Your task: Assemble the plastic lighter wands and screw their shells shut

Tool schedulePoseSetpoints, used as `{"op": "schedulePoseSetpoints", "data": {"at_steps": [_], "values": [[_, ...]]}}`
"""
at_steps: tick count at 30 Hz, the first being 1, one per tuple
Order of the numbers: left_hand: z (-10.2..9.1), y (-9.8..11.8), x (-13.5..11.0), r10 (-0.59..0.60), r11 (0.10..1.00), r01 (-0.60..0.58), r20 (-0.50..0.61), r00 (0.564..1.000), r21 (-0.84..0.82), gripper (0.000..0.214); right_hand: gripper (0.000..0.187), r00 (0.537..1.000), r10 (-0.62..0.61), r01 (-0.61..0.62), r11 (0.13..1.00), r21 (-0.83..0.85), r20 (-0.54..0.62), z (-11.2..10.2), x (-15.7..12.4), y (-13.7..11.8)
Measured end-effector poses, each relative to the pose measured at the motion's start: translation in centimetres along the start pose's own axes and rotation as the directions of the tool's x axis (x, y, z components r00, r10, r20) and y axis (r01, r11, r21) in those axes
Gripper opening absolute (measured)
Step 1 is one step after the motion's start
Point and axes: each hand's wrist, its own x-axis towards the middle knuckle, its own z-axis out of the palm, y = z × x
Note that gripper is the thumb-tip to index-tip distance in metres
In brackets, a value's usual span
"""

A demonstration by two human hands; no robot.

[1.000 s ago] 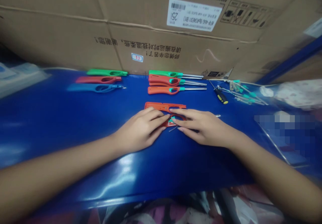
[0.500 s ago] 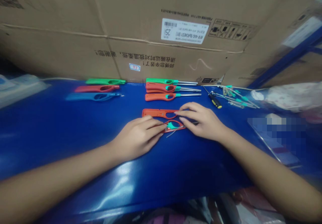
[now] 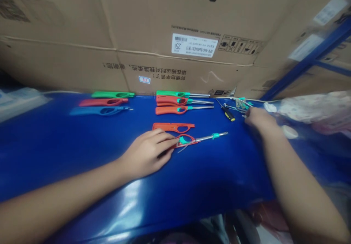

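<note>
My left hand (image 3: 153, 150) is closed round the handle end of an orange gas lighter half (image 3: 194, 138). A teal trigger (image 3: 185, 140) sits in that half, with a thin grey tube crossing it. From its front a metal barrel (image 3: 207, 138) with a teal sleeve points right. Just behind lies the matching orange lighter shell (image 3: 175, 127), loose on the table. At the right, my right hand (image 3: 259, 121) reaches to a pile of metal and teal lighter parts (image 3: 241, 104); its fingertips are mostly hidden, so its hold is unclear.
Assembled lighters (image 3: 183, 110) lie in a row behind the loose shell. Green, red and blue lighter bodies (image 3: 109, 110) rest further left. A black and yellow screwdriver (image 3: 228, 114) lies by the parts pile. A large cardboard box (image 3: 82, 57) stands at the back of the blue table (image 3: 192, 185).
My right hand has left the front of the orange lighter half and moved right to the parts pile. The barrel with its teal sleeve now shows. My left hand keeps its hold.
</note>
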Motion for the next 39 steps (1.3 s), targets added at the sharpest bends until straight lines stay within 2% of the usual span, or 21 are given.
{"op": "schedulePoseSetpoints", "data": {"at_steps": [5, 7, 8, 9, 10, 12, 13, 14, 15, 17, 19, 21, 23, 25, 26, 29, 30, 31, 34, 37, 39], "values": [[-0.1, 0.0, 0.1, -0.013, 1.0, 0.012, -0.021, 1.0, -0.022, 0.029, 0.016, 0.999, -0.005, 0.007, 0.999, 0.045, -0.035, -0.5, -0.3, 0.0], [-0.1, 0.1, 0.1, -0.029, 0.998, 0.027, -0.038, 0.999, -0.064, 0.029, 0.012, 0.986, -0.102, 0.124, 0.976, 0.181, -0.129, -0.8, -1.2, -0.8], [-0.1, 0.1, 0.1, -0.042, 0.995, 0.038, -0.048, 0.998, -0.09, 0.029, 0.012, 0.963, -0.178, 0.233, 0.925, 0.3, -0.2, -0.9, -2.0, -1.5], [-0.1, 0.1, 0.1, -0.058, 0.992, 0.05, -0.062, 0.996, -0.117, 0.029, 0.013, 0.928, -0.268, 0.359, 0.824, 0.437, -0.257, -0.9, -3.0, -2.5], [-0.1, 0.1, 0.1, -0.075, 0.988, 0.063, -0.081, 0.994, -0.144, 0.03, 0.015, 0.895, -0.34, 0.446, 0.681, 0.581, -0.288, -0.8, -4.3, -3.6], [0.0, 0.1, 0.1, -0.105, 0.977, 0.078, -0.133, 0.986, -0.197, 0.033, 0.025, 0.802, -0.523, 0.513, 0.359, 0.78, -0.287, -0.5, -7.6, -6.2], [0.0, 0.2, 0.1, -0.121, 0.971, 0.083, -0.161, 0.979, -0.223, 0.034, 0.026, 0.743, -0.606, 0.51, 0.241, 0.826, -0.282, -0.2, -9.4, -7.5], [0.1, 0.3, 0.1, -0.137, 0.964, 0.087, -0.186, 0.973, -0.253, 0.037, 0.025, 0.691, -0.663, 0.5, 0.151, 0.853, -0.288, 0.1, -11.1, -8.7], [0.1, 0.4, 0.1, -0.152, 0.954, 0.088, -0.208, 0.966, -0.286, 0.039, 0.023, 0.645, -0.712, 0.483, 0.101, 0.87, -0.276, 0.5, -12.7, -9.8], [0.1, 0.7, 0.2, -0.182, 0.929, 0.091, -0.227, 0.957, -0.36, 0.04, 0.021, 0.579, -0.785, 0.415, 0.047, 0.909, -0.223, 1.2, -15.1, -11.3], [0.1, 0.8, 0.3, -0.22, 0.904, 0.109, -0.231, 0.948, -0.414, 0.034, 0.02, 0.561, -0.805, 0.348, 0.018, 0.937, -0.193, 1.8, -16.2, -12.0], [0.0, 0.9, 0.4, -0.259, 0.889, 0.138, -0.231, 0.938, -0.436, 0.026, 0.024, 0.549, -0.813, 0.331, -0.004, 0.944, -0.196, 2.2, -16.1, -12.1], [-0.2, 0.7, 0.5, -0.306, 0.876, 0.181, -0.223, 0.926, -0.448, 0.024, 0.036, 0.538, -0.812, 0.419, 0.024, 0.908, -0.226, 2.3, -15.3, -11.7], [-0.2, 0.4, 0.6, -0.357, 0.856, 0.233, -0.202, 0.912, -0.461, 0.023, 0.036, 0.499, -0.82, 0.602, 0.097, 0.793, -0.279, 2.2, -14.4, -11.0], [-0.2, 0.3, 0.6, -0.384, 0.844, 0.259, -0.192, 0.903, -0.469, 0.021, 0.031, 0.452, -0.841, 0.699, 0.127, 0.704, -0.298, 2.1, -14.0, -10.6], [0.0, 0.1, 0.6, -0.438, 0.805, 0.294, -0.181, 0.881, -0.516, 0.018, 0.019, 0.238, -0.939, 0.883, 0.103, 0.458, -0.249, 1.8, -13.2, -9.7], [0.1, 0.1, 0.6, -0.449, 0.791, 0.297, -0.177, 0.876, -0.535, 0.018, 0.018, 0.194, -0.956, 0.91, 0.092, 0.405, -0.219, 1.7, -13.0, -9.5], [0.2, 0.1, 0.6, -0.459, 0.778, 0.303, -0.169, 0.872, -0.551, 0.019, 0.017, 0.173, -0.965, 0.926, 0.092, 0.366, -0.197, 1.7, -12.9, -9.4], [0.3, 0.3, 0.6, -0.486, 0.751, 0.335, -0.133, 0.864, -0.568, 0.02, 0.013, 0.163, -0.969, 0.94, 0.095, 0.329, -0.185, 1.9, -12.7, -9.3], [0.2, 0.4, 0.6, -0.485, 0.753, 0.343, -0.121, 0.866, -0.562, 0.021, 0.011, 0.169, -0.963, 0.914, 0.074, 0.4, -0.209, 2.0, -12.6, -9.4], [0.2, 0.5, 0.5, -0.459, 0.777, 0.326, -0.131, 0.879, -0.539, 0.022, 0.009, 0.189, -0.951, 0.883, 0.055, 0.467, -0.246, 2.1, -12.6, -9.5]]}}
